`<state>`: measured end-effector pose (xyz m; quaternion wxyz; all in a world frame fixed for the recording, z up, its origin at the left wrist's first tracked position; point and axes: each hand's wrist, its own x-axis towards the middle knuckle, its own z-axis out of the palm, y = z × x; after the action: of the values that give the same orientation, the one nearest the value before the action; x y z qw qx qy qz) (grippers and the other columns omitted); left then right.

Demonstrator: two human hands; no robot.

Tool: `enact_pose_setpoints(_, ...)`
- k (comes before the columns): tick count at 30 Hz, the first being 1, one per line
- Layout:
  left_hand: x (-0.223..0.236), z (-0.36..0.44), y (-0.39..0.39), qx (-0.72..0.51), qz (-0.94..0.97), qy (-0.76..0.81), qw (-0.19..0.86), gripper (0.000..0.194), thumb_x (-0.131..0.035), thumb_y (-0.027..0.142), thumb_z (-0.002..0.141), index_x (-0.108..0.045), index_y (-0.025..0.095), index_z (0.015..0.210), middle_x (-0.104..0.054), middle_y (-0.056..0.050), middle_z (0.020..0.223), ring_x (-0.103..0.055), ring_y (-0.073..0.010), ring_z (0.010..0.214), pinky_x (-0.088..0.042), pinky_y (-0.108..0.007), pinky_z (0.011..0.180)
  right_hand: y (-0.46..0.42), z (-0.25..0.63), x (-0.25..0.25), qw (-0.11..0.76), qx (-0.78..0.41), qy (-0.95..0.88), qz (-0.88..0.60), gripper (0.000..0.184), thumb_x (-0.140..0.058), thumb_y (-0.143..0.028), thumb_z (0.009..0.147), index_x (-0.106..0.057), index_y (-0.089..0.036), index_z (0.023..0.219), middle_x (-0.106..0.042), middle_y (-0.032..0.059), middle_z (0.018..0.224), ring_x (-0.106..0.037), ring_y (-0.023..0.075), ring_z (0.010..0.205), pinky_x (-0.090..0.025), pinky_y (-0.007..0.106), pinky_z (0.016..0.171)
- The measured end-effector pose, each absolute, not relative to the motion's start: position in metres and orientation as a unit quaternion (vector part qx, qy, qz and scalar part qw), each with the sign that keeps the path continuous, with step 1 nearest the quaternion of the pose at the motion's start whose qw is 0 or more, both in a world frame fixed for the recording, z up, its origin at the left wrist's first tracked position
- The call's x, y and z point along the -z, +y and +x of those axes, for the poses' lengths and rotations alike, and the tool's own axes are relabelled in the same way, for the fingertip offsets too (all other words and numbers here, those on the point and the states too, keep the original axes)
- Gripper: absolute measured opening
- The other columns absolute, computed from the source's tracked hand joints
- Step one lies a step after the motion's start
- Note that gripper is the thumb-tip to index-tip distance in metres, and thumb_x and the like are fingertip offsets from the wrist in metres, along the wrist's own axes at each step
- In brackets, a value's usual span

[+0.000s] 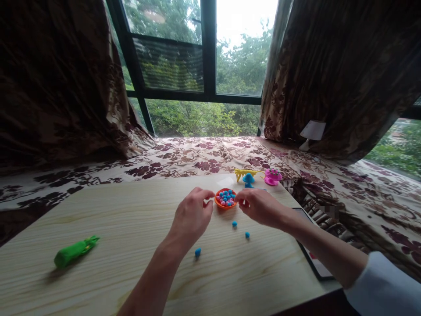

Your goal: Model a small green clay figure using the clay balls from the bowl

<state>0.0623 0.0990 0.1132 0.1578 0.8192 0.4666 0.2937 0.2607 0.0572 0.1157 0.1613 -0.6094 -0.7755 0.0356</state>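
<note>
A small orange bowl (pixel 225 204) filled with several blue and pink clay balls stands on the light wooden table (pixel 125 228). My left hand (pixel 191 216) rests just left of the bowl, fingers curled in a pinch at its rim. My right hand (pixel 259 206) sits just right of the bowl, fingers also pinched close to its edge. What either pinch holds is too small to make out. Three loose blue balls (pixel 234 224) (pixel 247 235) (pixel 198 252) lie on the table in front of the bowl.
A green clay roll (pixel 75 251) lies at the table's left. Behind the bowl stand a yellow clay figure (pixel 242 173), a blue clay mushroom (pixel 248 179) and a pink clay piece (pixel 272 176). A dark tablet (pixel 314 259) lies at the right edge. Flowered cloth and curtains surround the window.
</note>
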Motion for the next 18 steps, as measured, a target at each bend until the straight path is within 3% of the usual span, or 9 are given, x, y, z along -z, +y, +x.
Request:
enact_pose_setpoints(4, -0.099, 0.027, 0.055, -0.180, 0.820, 0.523, 0.147, 0.023, -0.045, 0.035, 0.078, -0.058, 0.025, 0.094, -0.057, 0.000, 0.093, -0.055, -0.0146, 0.075, -0.040, -0.027, 0.066, 0.018, 0.259, -0.094, 0.122, -0.058, -0.782, -0.608, 0.011, -0.059, -0.026, 0.071, -0.062, -0.022, 0.081, -0.062, 0.0007, 0.075, -0.054, 0.0137, 0.064, -0.031, 0.023, 0.055)
enact_pose_setpoints(9, -0.079, 0.015, 0.033, -0.109, 0.830, 0.530, 0.132, 0.016, -0.044, 0.023, 0.076, -0.058, 0.025, 0.081, -0.057, 0.000, 0.082, -0.055, -0.0169, 0.082, -0.038, -0.027, 0.068, 0.017, 0.254, -0.077, 0.121, -0.069, -0.781, -0.609, 0.015, -0.054, -0.016, 0.070, -0.059, -0.021, 0.084, -0.062, 0.0001, 0.078, -0.054, 0.0123, 0.067, -0.031, 0.021, 0.058)
enact_pose_setpoints(14, -0.088, 0.032, 0.049, -0.155, 0.833, 0.520, 0.105, 0.017, -0.041, 0.022, 0.078, -0.057, 0.025, 0.080, -0.059, 0.000, 0.080, -0.055, -0.0150, 0.078, -0.037, -0.025, 0.066, 0.039, 0.248, -0.082, 0.142, -0.067, -0.789, -0.593, 0.034, -0.054, -0.022, 0.073, -0.054, -0.023, 0.107, -0.063, -0.0001, 0.082, -0.055, 0.0139, 0.074, -0.032, 0.022, 0.062)
enact_pose_setpoints(18, -0.099, 0.062, 0.078, -0.235, 0.830, 0.501, 0.072, 0.015, -0.044, 0.022, 0.077, -0.057, 0.025, 0.085, -0.061, 0.000, 0.083, -0.055, -0.0141, 0.080, -0.036, -0.024, 0.067, 0.042, 0.243, -0.079, 0.152, -0.065, -0.792, -0.588, 0.016, -0.053, -0.020, 0.072, -0.062, -0.022, 0.086, -0.062, 0.0007, 0.079, -0.055, 0.0137, 0.070, -0.031, 0.022, 0.060)
